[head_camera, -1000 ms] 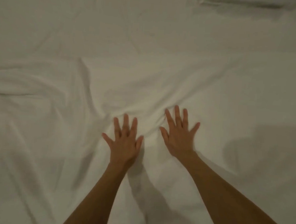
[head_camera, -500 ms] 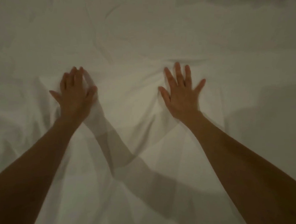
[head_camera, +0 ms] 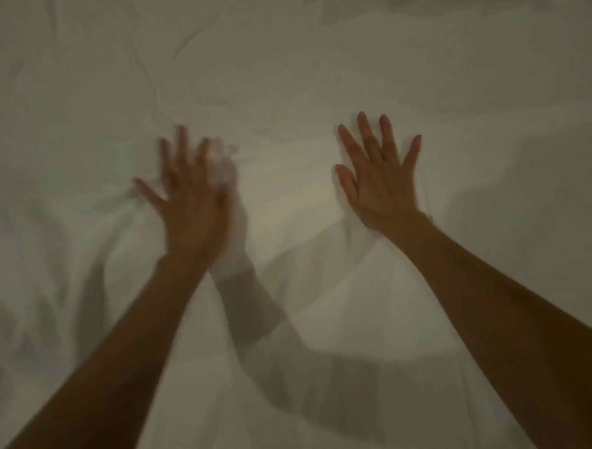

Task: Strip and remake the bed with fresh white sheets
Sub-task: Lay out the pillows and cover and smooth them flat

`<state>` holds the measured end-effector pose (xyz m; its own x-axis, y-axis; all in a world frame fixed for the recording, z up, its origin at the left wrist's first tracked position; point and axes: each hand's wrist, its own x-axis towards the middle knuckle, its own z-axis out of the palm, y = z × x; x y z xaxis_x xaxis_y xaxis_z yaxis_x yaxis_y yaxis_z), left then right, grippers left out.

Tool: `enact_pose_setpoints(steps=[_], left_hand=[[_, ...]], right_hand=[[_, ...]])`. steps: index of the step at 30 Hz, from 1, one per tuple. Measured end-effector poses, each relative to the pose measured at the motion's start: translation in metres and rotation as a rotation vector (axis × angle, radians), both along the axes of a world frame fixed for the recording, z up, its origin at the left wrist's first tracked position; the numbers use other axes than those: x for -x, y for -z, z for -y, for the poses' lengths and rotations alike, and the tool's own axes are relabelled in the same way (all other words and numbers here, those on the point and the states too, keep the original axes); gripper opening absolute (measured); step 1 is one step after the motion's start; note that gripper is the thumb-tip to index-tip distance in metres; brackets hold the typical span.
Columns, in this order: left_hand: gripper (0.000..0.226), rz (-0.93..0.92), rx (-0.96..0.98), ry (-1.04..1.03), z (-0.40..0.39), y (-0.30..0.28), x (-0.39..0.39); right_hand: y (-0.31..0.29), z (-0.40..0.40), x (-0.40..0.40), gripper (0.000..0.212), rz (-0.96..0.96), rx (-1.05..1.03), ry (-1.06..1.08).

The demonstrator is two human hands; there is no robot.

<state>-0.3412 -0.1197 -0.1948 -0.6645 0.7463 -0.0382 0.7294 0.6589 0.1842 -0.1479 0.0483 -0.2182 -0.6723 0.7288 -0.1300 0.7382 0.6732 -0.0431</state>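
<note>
dim, greenish light over a bed, covered edge to edge by a white sheet [head_camera: 330, 71] filling the whole frame. creased in long folds across the upper left, bunched into deeper wrinkles at the left edge and lower left, smoother toward the right. darker rumpled patch at the top edge, right of centre, too murky to identify.

left hand [head_camera: 189, 201] left of centre, seen from the back, fingers straight and spread, thumb out to the left; blurred, so hard to tell whether resting flat on the sheet or just above it. nothing gripped. small ridge of fabric gathered just beyond its fingertips.

right hand [head_camera: 379, 180] right of centre and a little higher in the frame, well apart from the other, palm down, fingers splayed wide and straight, lying flat on the sheet. holds nothing, only presses on the cloth. folds fanning down from under its wrist toward the lower middle.

bare forearms entering from the lower left and lower right corners. soft shadow of an arm and hand lying across the sheet between them.
</note>
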Motion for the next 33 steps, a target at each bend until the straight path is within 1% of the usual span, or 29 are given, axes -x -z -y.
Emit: enact_pose_setpoints(steps=[2,3,4,5,8,11,14,16,17,20,22,28,33], left_hand=[[0.065,0.018,0.046,0.346,-0.014,0.012,-0.052],[0.064,0.02,0.075,0.464,-0.018,0.019,-0.073],[0.062,0.019,0.092,0.528,-0.021,0.023,-0.085],[0.061,0.014,0.098,0.549,-0.024,0.027,-0.091],[0.059,0.003,0.106,0.508,-0.029,0.032,-0.086],[0.06,0.001,0.152,0.479,-0.031,0.033,-0.084],[0.061,-0.02,0.196,0.462,-0.031,0.032,-0.091],[0.069,-0.01,0.219,0.451,-0.026,0.031,-0.099],[0.074,0.004,0.222,0.484,-0.019,0.03,-0.107],[0.082,0.011,0.237,0.673,0.022,0.027,-0.145],[0.083,0.024,0.242,0.733,0.057,0.025,-0.173],[0.082,0.139,0.319,0.749,0.152,0.011,-0.249],[0.084,0.172,0.378,0.762,0.197,0.006,-0.276]], right_hand=[[0.0,-0.017,-0.008,0.06,-0.009,-0.013,-0.016],[0.0,-0.027,-0.014,0.06,-0.012,-0.015,0.002],[0.0,-0.037,-0.02,0.06,-0.013,-0.018,0.034],[0.0,-0.047,-0.027,0.06,-0.012,-0.022,0.07],[0.001,-0.073,-0.046,0.056,-0.007,-0.015,0.168],[0.001,-0.069,-0.057,0.057,-0.008,-0.021,0.135],[0.003,-0.03,-0.082,0.062,-0.017,0.006,-0.013],[0.004,0.003,-0.107,0.064,-0.033,0.024,-0.067],[0.005,0.018,-0.12,0.064,-0.037,0.028,-0.078],[0.003,0.063,-0.155,0.062,-0.03,0.033,-0.101],[0.002,0.088,-0.173,0.062,-0.009,0.042,-0.119],[-0.005,0.162,-0.231,0.062,0.02,0.089,-0.117],[-0.01,0.234,-0.278,0.063,0.058,0.129,-0.056]])
